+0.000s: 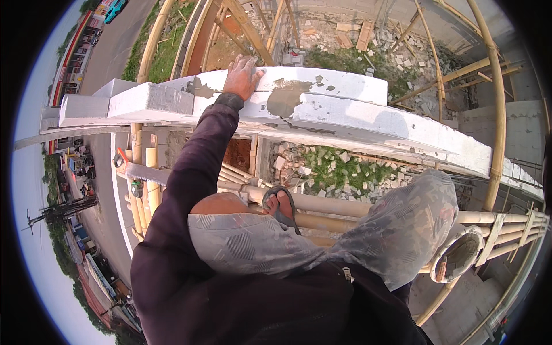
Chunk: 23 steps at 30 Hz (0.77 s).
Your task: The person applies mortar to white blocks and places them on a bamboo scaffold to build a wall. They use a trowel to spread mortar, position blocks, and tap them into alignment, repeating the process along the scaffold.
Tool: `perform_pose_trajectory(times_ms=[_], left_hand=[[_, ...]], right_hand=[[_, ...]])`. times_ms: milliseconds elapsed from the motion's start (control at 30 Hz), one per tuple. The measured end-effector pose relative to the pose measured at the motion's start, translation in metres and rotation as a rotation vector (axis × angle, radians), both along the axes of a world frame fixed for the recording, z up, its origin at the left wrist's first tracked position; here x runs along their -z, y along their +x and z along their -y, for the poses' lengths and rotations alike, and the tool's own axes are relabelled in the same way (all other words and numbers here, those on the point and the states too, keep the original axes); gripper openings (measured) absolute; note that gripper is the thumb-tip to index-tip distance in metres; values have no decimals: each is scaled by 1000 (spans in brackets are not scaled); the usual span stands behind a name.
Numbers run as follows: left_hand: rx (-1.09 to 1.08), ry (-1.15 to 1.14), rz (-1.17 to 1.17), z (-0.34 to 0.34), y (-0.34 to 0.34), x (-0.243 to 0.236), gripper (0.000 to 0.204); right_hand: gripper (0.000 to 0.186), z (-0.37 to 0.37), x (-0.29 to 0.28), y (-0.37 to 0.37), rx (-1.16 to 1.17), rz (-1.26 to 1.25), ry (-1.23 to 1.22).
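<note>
My left hand [242,77] lies on top of a wall of white lightweight blocks [345,106], fingers stretched out and apart, holding nothing. Grey mortar [284,98] is smeared on the blocks just right of it. Left of my forearm, one white block [152,102] juts out from the wall line. A handsaw [144,172] with an orange handle rests on the bamboo beside my left sleeve. My right hand is out of view. To the right of my knee, a mortar-crusted bucket [460,253] is tipped toward me, with a brown handle-like piece [441,269] at its mouth.
I am up on bamboo scaffolding poles [322,205], one sandalled foot [280,207] on them. An upright pole [499,115] crosses the wall at right. Broken block rubble [345,172] and grass lie far below. A road [112,69] runs along the left.
</note>
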<state>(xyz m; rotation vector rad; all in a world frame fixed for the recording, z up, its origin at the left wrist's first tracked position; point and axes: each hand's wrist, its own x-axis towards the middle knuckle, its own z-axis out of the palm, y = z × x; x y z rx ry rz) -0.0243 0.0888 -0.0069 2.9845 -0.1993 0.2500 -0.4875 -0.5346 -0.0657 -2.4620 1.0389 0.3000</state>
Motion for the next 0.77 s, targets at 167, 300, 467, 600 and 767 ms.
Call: perform_pose_trajectory(times_ms=[167,300,467,600,767], left_hand=[[-104,-66,-42,0,-8,20,58],[-182,-8,-3,0,-12,20,58],[-239,0,16,6,-15,16,53],[-244,-17,17,8,-17,11,52],[-277,-42,-56,8,-17,10,56]], right_hand=[[32,-9,-35,29,18,90,110],[33,-11,-96,131,-70,356,242],[31,-55,-172,342,-618,621,145],[49,-163,-185,508,-905,513,16],[50,-351,-123,644,-1352,179,77]])
